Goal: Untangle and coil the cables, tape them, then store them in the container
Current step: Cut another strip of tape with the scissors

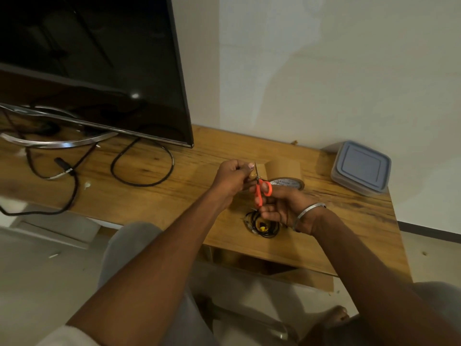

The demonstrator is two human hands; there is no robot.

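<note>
The left hand [233, 176] pinched a brown tape strip [283, 168], the right hand [282, 208] gripped orange scissors [261, 192] at it, and the coiled cable [262, 227] lay on the counter [162, 198] just beneath the right hand.

Illegible print on tape roll [289, 183]
</note>
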